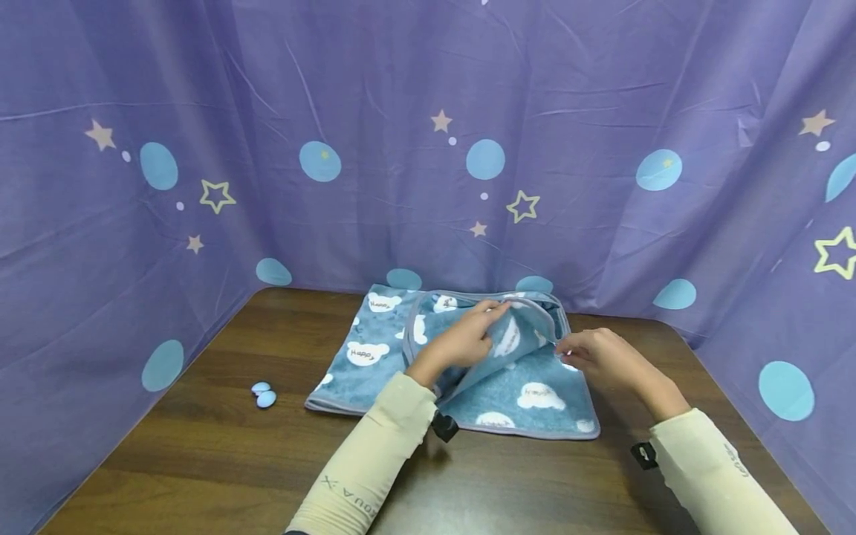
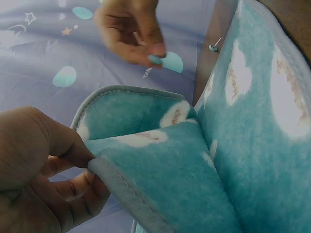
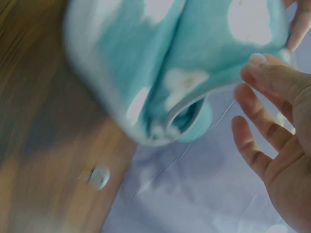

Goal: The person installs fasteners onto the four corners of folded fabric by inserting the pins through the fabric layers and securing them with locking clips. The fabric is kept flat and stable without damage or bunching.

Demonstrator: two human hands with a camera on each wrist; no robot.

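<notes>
A plush teal blanket (image 1: 374, 379) with white bear heads and a grey border lies folded on the table. Its upper layer is lifted into a loose flap. The left hand (image 1: 461, 338) pinches the flap's bordered edge (image 2: 129, 194) between thumb and fingers, plainly seen in the left wrist view. At the blanket's right side, the right hand (image 1: 605, 360) holds a small light-blue oval piece (image 2: 155, 59) between thumb and fingertip. In the left wrist view this hand is apart from the cloth. What lies under the flap is hidden.
Two light-blue oval pieces (image 1: 265, 399) lie on the brown wooden table (image 1: 221, 453), left of the blanket. Another small round-headed piece with a thin shaft (image 2: 214, 47) is on the table beyond the blanket. A purple curtain (image 1: 401, 223) with stars encloses the back and sides.
</notes>
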